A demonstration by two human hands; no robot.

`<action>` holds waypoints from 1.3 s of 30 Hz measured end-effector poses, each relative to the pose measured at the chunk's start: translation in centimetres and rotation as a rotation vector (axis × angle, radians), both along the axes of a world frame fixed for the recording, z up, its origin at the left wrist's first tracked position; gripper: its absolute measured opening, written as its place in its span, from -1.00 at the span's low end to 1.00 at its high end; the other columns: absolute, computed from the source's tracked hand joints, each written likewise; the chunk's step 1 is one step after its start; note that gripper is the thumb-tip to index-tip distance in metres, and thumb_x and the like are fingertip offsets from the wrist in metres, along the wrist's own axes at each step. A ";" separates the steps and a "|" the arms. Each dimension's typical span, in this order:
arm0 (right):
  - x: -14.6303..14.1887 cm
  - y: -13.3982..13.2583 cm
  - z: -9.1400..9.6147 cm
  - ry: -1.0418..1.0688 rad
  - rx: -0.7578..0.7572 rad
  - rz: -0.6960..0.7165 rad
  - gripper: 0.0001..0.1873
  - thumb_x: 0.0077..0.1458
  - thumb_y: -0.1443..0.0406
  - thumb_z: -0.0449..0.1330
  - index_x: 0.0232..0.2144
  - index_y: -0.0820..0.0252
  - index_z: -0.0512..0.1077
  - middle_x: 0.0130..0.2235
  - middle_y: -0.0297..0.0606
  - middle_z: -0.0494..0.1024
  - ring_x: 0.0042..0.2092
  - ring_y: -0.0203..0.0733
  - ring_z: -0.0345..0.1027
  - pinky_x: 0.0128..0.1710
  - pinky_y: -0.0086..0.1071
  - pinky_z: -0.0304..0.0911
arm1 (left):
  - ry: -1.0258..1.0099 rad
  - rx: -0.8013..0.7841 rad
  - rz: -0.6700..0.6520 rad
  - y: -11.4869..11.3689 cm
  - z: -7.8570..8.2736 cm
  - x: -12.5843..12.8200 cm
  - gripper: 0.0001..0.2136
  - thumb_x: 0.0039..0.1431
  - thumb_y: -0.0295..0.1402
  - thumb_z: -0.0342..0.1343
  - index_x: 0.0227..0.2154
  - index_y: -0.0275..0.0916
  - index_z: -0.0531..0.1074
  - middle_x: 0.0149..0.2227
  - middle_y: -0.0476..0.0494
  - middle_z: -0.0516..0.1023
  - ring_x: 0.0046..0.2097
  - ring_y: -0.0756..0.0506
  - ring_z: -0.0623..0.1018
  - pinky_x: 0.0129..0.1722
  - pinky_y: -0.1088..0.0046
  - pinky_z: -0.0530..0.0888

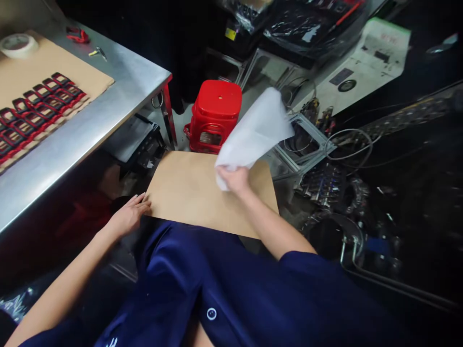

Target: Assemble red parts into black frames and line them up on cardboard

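Observation:
A white sheet [255,127], thin like paper or foam wrap, hangs folded over from my right hand [235,179], whose fingers are closed on its lower end. Beneath it lies a large sheet of brown paper or card [191,188], in front of my body. My left hand [133,212] rests at the left edge of that brown sheet, with the fingers stretched out and touching it. Whatever supports the brown sheet is hidden underneath.
A metal table [125,67] on the left carries brown paper, rows of red-and-black frames [39,106], a tape roll [19,45] and small tools. Red stacked stools [219,103] stand ahead. On the right are a pale machine [379,48], metal frames and cables.

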State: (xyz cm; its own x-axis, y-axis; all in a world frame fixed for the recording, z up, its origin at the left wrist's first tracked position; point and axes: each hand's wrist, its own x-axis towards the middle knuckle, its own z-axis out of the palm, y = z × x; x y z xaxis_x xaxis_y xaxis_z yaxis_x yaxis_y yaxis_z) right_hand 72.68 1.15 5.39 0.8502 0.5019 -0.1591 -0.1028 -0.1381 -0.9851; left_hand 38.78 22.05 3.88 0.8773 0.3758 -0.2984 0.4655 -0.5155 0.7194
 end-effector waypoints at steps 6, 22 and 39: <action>-5.9 3.4 -3.3 -0.155 -0.154 0.301 -0.68 -0.27 0.35 0.42 -0.68 0.08 0.30 -0.53 -0.39 0.51 -0.19 -0.06 0.49 -0.07 -0.29 0.37 | -0.153 -0.184 0.151 -3.7 -0.3 9.1 -0.44 0.00 -0.28 0.29 0.13 -0.17 0.44 0.23 -0.33 0.48 0.26 -0.35 0.48 0.29 0.03 0.38; -5.9 2.5 -6.3 0.249 0.104 -0.164 -0.68 -0.05 0.14 0.20 -0.25 0.16 0.45 -0.23 -0.30 0.64 -0.14 -0.12 0.53 -0.11 -0.31 0.43 | -0.262 -0.844 0.696 -6.8 -4.8 20.1 -0.68 -0.13 -0.22 0.39 -0.35 -0.27 0.48 -0.37 -0.13 0.59 -0.34 -0.08 0.54 -0.28 0.39 0.48; 3.1 -11.4 -3.1 0.430 0.026 -0.805 -0.80 -0.13 0.27 0.31 -0.37 0.13 0.45 -0.39 -0.39 0.61 -0.39 -0.25 0.53 -0.56 -0.48 0.41 | -0.308 -0.451 1.046 -3.4 -6.8 13.0 -0.73 -0.19 -0.30 0.23 -0.36 -0.31 0.49 -0.42 -0.05 0.51 -0.43 -0.03 0.46 -0.47 0.49 0.41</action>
State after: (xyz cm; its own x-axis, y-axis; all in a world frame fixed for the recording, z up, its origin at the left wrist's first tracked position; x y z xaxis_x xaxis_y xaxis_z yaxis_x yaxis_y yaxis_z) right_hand 75.76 -10.22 2.25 0.8151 -0.2092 -0.5402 -0.5175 0.1560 -0.8413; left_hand 51.82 18.67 -2.88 0.2639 0.8694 -0.4177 0.2852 0.3434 0.8948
